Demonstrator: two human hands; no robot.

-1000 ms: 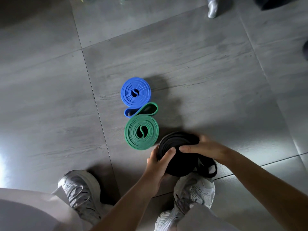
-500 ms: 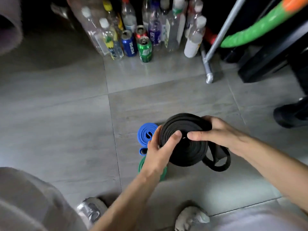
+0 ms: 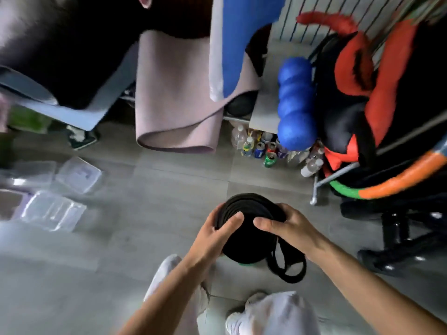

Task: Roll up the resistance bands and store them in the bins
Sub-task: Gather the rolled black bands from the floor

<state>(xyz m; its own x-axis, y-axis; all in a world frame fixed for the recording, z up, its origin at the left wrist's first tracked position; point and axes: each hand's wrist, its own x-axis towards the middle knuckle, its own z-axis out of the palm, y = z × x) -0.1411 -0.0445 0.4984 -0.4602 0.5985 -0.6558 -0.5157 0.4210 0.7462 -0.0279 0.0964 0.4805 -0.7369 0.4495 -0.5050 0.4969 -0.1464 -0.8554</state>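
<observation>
Fingers of the left hand [image 3: 212, 238] and right hand [image 3: 290, 228] curl round the coiled black band [image 3: 251, 245], loose tail [image 3: 287, 268] dangling: rolling seems nearly done. Next, probably: carry it to the clear bins [image 3: 52, 210].

One head-worn wide-angle view, forward and steeply down, close above left hand [image 3: 210, 238] and right hand [image 3: 292, 228], floor [image 3: 145, 238] beyond.

Resting on the floor a second ago, the rolled black band [image 3: 244, 229] is now lifted between the left hand [image 3: 212, 240] and right hand [image 3: 291, 229]. Clear bins [image 3: 54, 210] have come into view at left.
</observation>
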